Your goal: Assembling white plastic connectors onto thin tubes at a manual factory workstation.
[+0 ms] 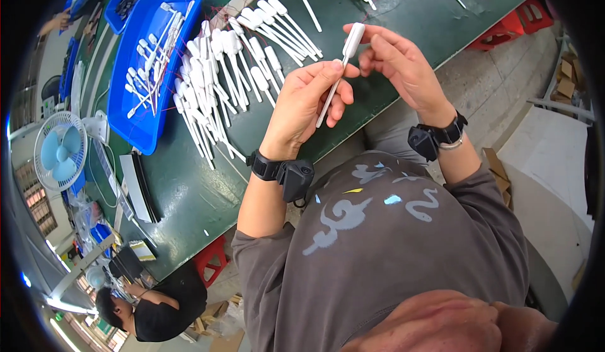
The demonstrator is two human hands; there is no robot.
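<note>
The green tabletop (189, 194) is crossed at its near edge by both arms. The left forearm (261, 207) is bent up and inward over that edge; the right forearm (463, 163) is raised opposite it, so that the two hands are brought close together just above the near edge. Inward from that edge, to the left of the hands, a blue tray (151, 139) is set, with white pieces heaped inside it. Between the tray and the hands, a loose pile of similar white pieces (211, 81) is spread, most stems being turned toward the near edge.

The left hand (305, 94) is turned inward, and a stem is pinched by its thumb and forefinger, the other fingers being loosely curled below. The right hand (403, 68) is held with its fingers part-bent and the thumb apart from the head of the piece; the forefinger is reached toward that head, but whether it is touched cannot be told. A black device is strapped to each wrist.

The white piece (348, 56) is formed of a long, rounded, paddle-like head and a slim straight stem. It is held aslant, its head being raised above the left hand's grip beside the right forefinger, and its stem end left projecting below the left fingers.
</note>
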